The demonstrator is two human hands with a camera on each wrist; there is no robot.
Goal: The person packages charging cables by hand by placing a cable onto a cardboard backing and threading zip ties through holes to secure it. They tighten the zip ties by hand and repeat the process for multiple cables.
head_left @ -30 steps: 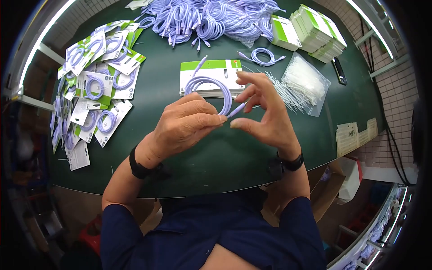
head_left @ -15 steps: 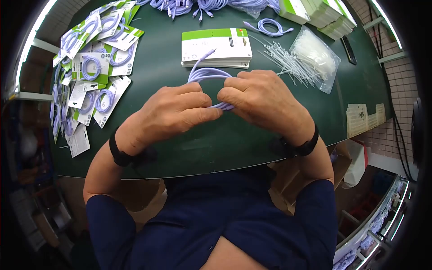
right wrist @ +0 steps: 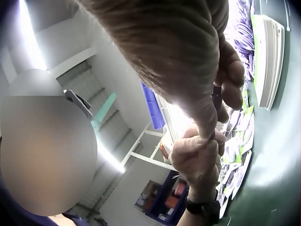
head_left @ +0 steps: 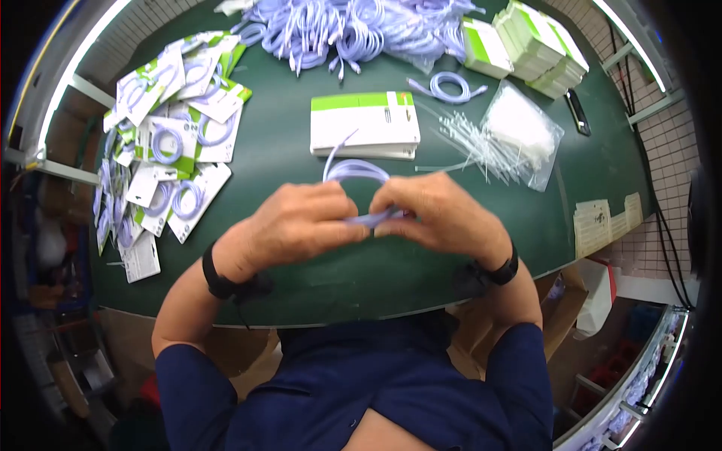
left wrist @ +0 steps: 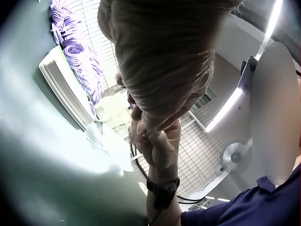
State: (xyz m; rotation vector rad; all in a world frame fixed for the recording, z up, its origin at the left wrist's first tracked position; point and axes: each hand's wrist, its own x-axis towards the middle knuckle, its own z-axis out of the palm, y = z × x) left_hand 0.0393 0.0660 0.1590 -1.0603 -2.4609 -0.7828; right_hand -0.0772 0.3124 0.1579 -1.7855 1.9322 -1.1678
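Note:
A lilac cable (head_left: 359,167), wound into a coil, is held between both hands over the near middle of the table. My left hand (head_left: 297,222) grips the coil's left side, thumb pointing right. On the other side my right hand (head_left: 445,213) pinches the coil's lower right part between thumb and fingers. One thin cable end (head_left: 344,143) sticks up beyond the left hand. Just past the coil lies a stack of white and green cards (head_left: 365,134). In both wrist views the hands meet fingertip to fingertip, and the fingers mostly hide the cable.
Carded cables (head_left: 165,143) pile up at left; loose lilac cables (head_left: 323,34) heap at the back. White zip ties (head_left: 477,143) lie beside their plastic bag (head_left: 526,124) at right. Behind them are a single coiled cable (head_left: 451,88), card stacks (head_left: 534,41) and a black object (head_left: 577,113).
The right hand, earlier spread beside the coil, has come in and taken hold of it. The lower cable end seen a second ago is now covered by the fingers. The head view has shifted slightly.

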